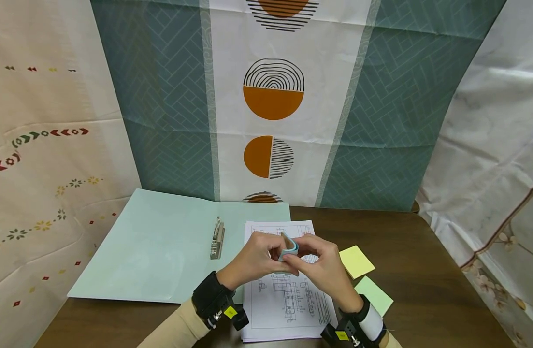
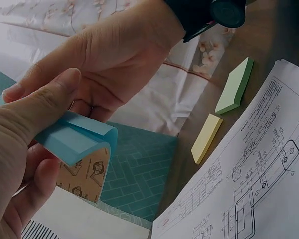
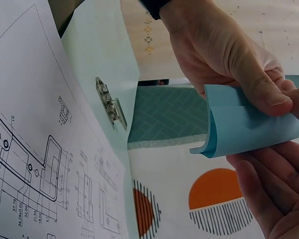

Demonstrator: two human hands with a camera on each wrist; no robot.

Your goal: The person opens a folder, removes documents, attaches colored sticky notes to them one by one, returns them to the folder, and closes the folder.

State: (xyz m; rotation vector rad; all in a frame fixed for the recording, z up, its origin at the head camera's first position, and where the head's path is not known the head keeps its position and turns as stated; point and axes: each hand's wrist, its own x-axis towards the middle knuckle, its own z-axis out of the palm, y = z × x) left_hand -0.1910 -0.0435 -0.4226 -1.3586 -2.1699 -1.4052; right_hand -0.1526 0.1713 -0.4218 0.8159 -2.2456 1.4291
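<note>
A pad of blue sticky notes (image 1: 289,250) is held up above the printed sheets, its stack bent into a curve. My left hand (image 1: 264,252) pinches one side of it between thumb and fingers. On the other side my right hand (image 1: 320,263) grips it, thumb towards me. In the left wrist view a brown printed backing (image 2: 84,174) shows under the blue sheets. The right wrist view shows the pad's curled blue face (image 3: 254,129), with a top sheet standing slightly apart at one edge.
Technical drawings on paper (image 1: 270,319) lie below the hands, partly over an open pale green folder (image 1: 140,251) with a metal clip (image 1: 217,239). To the right, a yellow sticky pad (image 1: 356,261) and a green one (image 1: 375,296) rest on the brown table (image 1: 431,290). Patterned curtains hang behind.
</note>
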